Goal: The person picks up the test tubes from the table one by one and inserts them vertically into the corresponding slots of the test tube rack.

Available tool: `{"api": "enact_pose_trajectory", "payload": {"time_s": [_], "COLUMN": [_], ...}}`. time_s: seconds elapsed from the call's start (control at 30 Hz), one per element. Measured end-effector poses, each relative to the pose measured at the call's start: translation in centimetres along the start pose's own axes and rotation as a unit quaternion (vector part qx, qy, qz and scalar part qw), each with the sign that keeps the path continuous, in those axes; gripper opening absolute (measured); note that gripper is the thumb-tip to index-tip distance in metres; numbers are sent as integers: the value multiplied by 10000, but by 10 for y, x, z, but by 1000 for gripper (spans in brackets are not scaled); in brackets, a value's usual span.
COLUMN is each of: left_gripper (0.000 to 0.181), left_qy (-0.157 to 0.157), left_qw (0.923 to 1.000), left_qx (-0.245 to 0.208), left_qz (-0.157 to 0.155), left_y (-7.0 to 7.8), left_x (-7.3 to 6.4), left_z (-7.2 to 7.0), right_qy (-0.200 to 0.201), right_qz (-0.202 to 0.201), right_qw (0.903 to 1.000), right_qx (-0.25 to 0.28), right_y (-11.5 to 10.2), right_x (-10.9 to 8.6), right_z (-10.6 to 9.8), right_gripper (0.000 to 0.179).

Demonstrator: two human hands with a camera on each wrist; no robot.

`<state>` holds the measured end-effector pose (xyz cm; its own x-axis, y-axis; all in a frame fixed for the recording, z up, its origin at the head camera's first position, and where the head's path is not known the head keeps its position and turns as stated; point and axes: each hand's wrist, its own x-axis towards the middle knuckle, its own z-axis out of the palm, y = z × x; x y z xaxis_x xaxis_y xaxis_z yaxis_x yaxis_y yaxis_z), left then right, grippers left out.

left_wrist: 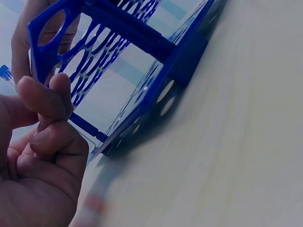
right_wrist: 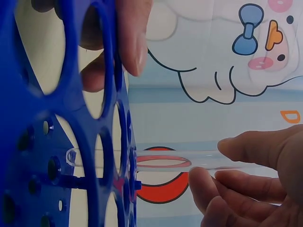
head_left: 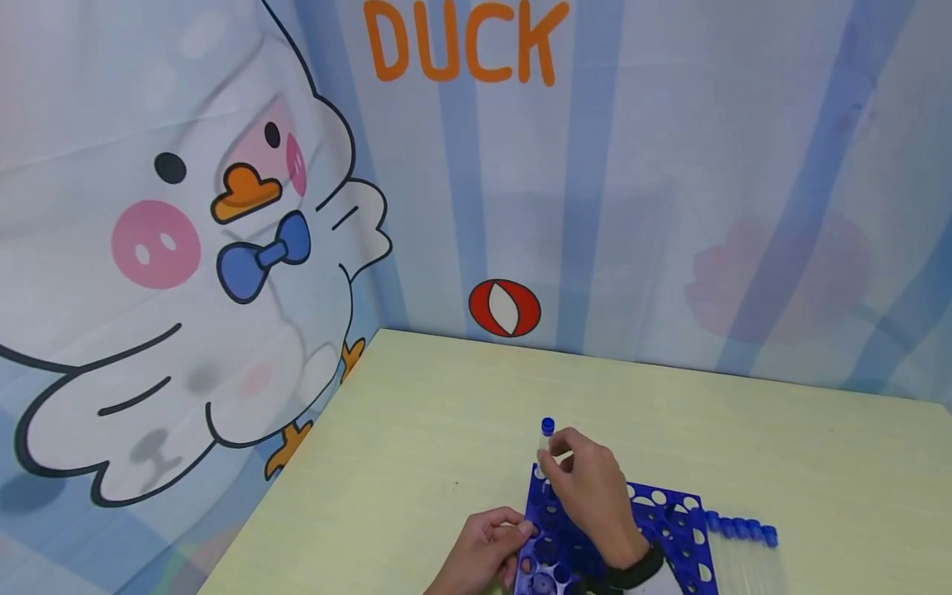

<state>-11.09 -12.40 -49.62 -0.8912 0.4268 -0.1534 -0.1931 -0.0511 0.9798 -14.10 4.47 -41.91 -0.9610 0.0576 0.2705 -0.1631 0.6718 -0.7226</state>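
Note:
My right hand (head_left: 591,487) pinches a clear test tube (right_wrist: 208,159) with a blue cap (head_left: 547,426) between thumb and fingers. Upright over the far left corner of a blue test tube rack (head_left: 687,545), the tube has its rounded lower end through a hole in the top plate, as the right wrist view shows. At the rack's left edge, my left hand (head_left: 487,552) grips the rim, with fingers above and below the top plate (right_wrist: 75,118). Close by in the left wrist view, curled left fingers (left_wrist: 57,142) meet the rack's corner.
Several blue-capped clear tubes (head_left: 744,529) lie side by side along the rack's right side. The pale yellow table (head_left: 416,413) ends at a printed cloth backdrop (head_left: 632,207) behind and to the left. A dark band (head_left: 635,570) circles the right wrist.

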Motion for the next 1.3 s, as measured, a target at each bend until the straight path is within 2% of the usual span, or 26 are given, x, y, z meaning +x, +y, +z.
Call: {"api": "enact_pose_trajectory", "payload": {"time_s": [0.3, 0.6, 0.83, 0.97, 1.1, 1.2, 1.3], "left_gripper": [29, 32, 33, 34, 36, 37, 37], "left_qy": [97, -59, 110, -10, -192, -246, -266], "left_qw": [9999, 9999, 9993, 9995, 9995, 9993, 9990], "left_qx": [39, 40, 2, 104, 134, 145, 246], "left_qz": [-119, -80, -350, -297, -215, -254, -261], "left_y": [0, -3, -4, -8, -12, -13, -12], "left_x": [1, 2, -1, -2, -3, -4, -4], "left_z": [0, 2, 0, 1, -1, -3, -4], "right_qy": [-227, -371, -652, -724, -661, -339, -79], "right_qz": [220, 333, 526, 564, 649, 682, 883], "right_qw": [9995, 9987, 9961, 9957, 9957, 9962, 9901], "right_qx": [-75, -91, -286, -131, 47, -415, -1085], "right_y": [-2, 0, -5, -4, 1, 11, 28], "right_x": [1, -3, -7, -12, -19, -25, -31], "right_z": [3, 0, -7, -20, -43, -65, -88], "right_gripper": [18, 22, 32, 36, 36, 34, 33]}}
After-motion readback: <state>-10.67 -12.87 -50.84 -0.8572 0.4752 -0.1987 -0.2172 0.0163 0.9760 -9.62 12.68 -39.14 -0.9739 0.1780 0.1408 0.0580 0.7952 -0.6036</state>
